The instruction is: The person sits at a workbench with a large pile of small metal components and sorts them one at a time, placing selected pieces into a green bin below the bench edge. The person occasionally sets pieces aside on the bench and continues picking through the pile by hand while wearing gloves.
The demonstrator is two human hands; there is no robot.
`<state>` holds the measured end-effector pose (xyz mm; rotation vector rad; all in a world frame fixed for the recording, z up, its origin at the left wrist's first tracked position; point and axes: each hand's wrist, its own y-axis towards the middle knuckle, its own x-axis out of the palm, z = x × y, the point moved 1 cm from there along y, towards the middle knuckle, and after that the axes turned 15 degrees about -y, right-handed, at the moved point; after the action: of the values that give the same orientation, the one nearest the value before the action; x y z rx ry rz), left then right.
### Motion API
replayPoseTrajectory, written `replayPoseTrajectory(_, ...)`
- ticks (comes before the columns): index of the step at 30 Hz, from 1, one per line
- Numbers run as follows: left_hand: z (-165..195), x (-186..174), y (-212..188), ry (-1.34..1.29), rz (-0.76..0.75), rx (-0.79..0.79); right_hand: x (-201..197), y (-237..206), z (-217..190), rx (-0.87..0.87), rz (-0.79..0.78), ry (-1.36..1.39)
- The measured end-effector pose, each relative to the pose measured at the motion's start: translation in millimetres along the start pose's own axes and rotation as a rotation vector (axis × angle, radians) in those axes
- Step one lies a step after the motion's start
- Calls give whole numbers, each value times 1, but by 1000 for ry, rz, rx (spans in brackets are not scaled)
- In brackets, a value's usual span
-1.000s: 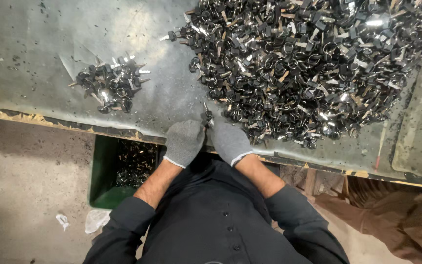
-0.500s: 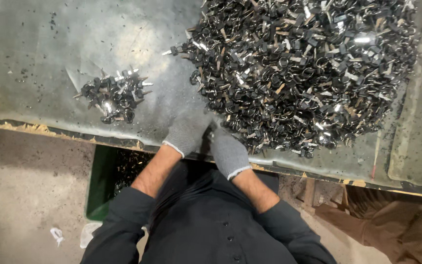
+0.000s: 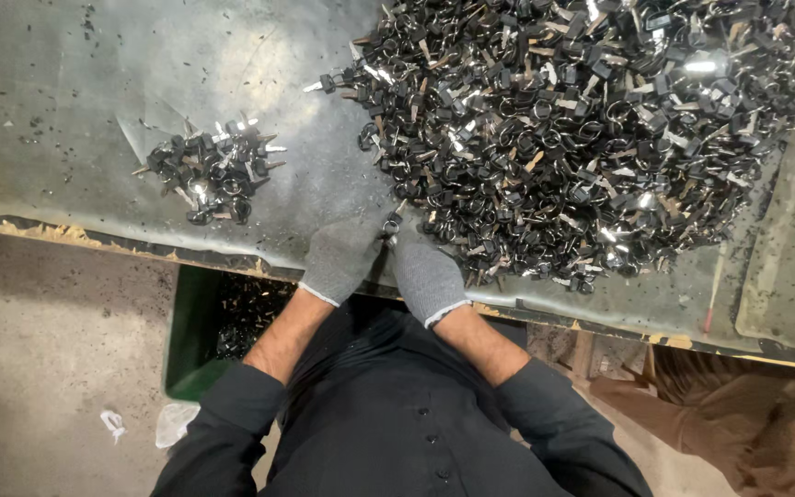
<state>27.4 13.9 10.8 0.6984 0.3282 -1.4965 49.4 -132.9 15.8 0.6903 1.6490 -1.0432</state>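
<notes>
My two gloved hands are close together at the near edge of the metal table (image 3: 94, 74). My left hand (image 3: 340, 260) and my right hand (image 3: 425, 274) meet over one small metal piece (image 3: 392, 225), both curled in on it with the fingertips pinching; the gloves hide how much of it each hand grips. It sits right at the near fringe of the big heap of dark and shiny metal pieces (image 3: 581, 138), which fills the table ahead of me and to my right and reaches almost to my knuckles.

Off to my left, well apart from the heap, lies a small pile of the same pieces (image 3: 213, 170), with bare scuffed sheet metal between the two. Below the table edge, just left of my left forearm, a green bin (image 3: 190, 331) stands on the floor with more dark pieces in it; the table edge covers part of it. A crumpled white scrap (image 3: 112, 423) lies on the concrete floor nearby.
</notes>
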Motion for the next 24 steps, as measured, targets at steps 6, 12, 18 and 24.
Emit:
replayPoseTrajectory(6, 2, -1, 0, 38, 44, 61, -2, -3, 3, -201, 55, -32)
replayPoseTrajectory(12, -1, 2, 0, 14, 34, 126, 5, -4, -10, 4, 238, -83)
replayPoseTrajectory(18, 5, -4, 2, -46, -16, 126, -2, -3, 1, 60, -192, 90)
replayPoseTrajectory(24, 4, 2, -6, -99, 61, 180, -2, -5, 0, 56, -57, 40)
